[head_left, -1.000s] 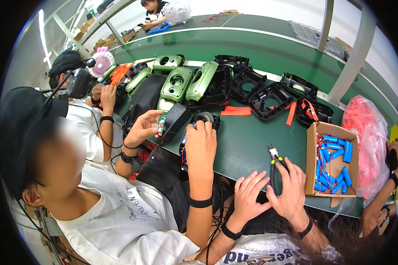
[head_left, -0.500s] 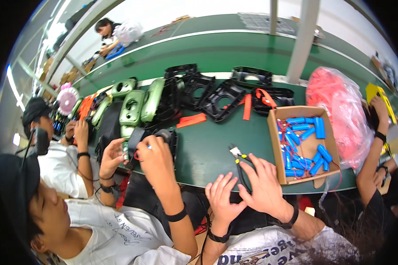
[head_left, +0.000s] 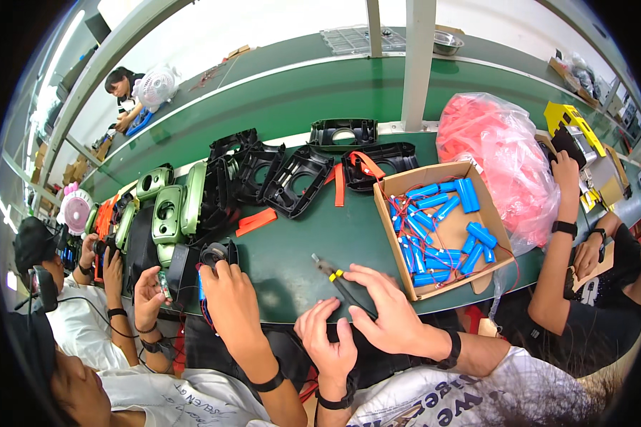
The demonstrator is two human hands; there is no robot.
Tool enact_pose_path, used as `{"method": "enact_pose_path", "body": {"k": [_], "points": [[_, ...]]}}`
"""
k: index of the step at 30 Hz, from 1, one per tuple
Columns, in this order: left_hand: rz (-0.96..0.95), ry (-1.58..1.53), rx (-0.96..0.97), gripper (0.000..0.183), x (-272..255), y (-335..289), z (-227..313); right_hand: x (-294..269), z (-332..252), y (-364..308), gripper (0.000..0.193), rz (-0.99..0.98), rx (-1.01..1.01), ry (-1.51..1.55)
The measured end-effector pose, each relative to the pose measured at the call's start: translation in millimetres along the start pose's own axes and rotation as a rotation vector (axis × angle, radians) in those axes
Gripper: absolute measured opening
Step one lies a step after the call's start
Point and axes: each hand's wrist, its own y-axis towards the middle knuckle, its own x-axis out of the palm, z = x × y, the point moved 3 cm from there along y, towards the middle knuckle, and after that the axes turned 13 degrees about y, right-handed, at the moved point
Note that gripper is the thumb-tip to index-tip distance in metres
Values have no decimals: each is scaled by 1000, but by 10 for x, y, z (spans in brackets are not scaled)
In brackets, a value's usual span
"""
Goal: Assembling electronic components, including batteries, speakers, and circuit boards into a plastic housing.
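Near the front edge of the green bench, my right hand [head_left: 392, 313] is around the dark handles of a pair of cutting pliers [head_left: 345, 286]. Its fingers lie along one side and the thumb along the other; the handle ends are hidden by the hand. The pliers have yellow bands, and their metal jaws point far left. Close beside them, my left hand [head_left: 327, 341] holds nothing, its fingers loosely bent and the thumb apart. Right of my hands, a cardboard box [head_left: 502, 242] contains several blue battery packs [head_left: 445, 208] with thin red wires.
At left, a co-worker's hands [head_left: 228, 306] handle a small circuit board [head_left: 164, 285] and wires. Black housings [head_left: 299, 181], green housings [head_left: 167, 217] and orange strips [head_left: 256, 222] lie farther back. A bag of pink pieces [head_left: 498, 171] sits beyond the box; another person's arm [head_left: 559, 242] is at right.
The view has swung right, so the bench things appear farther left. The pliers have turned, their jaws now angled more to the left, and my left hand's fingers are more bent.
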Motion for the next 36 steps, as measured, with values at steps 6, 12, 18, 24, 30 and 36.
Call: {"method": "enact_pose_path", "body": {"k": [6, 12, 18, 24, 30, 36], "points": [[94, -220, -83, 21, 96, 178, 166, -5, -110, -55, 49, 40, 70, 427], [270, -221, -247, 20, 171, 567, -4, 119, -47, 47, 50, 68, -14, -234], [110, 104, -25, 32, 127, 1178, -92, 244, 64, 35, 47, 14, -31, -541], [-101, 194, 54, 47, 33, 1128, -12, 184, 85, 49, 49, -5, -10, -486], [-51, 197, 75, 47, -194, 1309, 153, 123, 85, 37, 52, 4, -35, -419], [-261, 321, 60, 45, 74, 1346, -277, 164, 95, -25, 52, -14, -70, -383]]}}
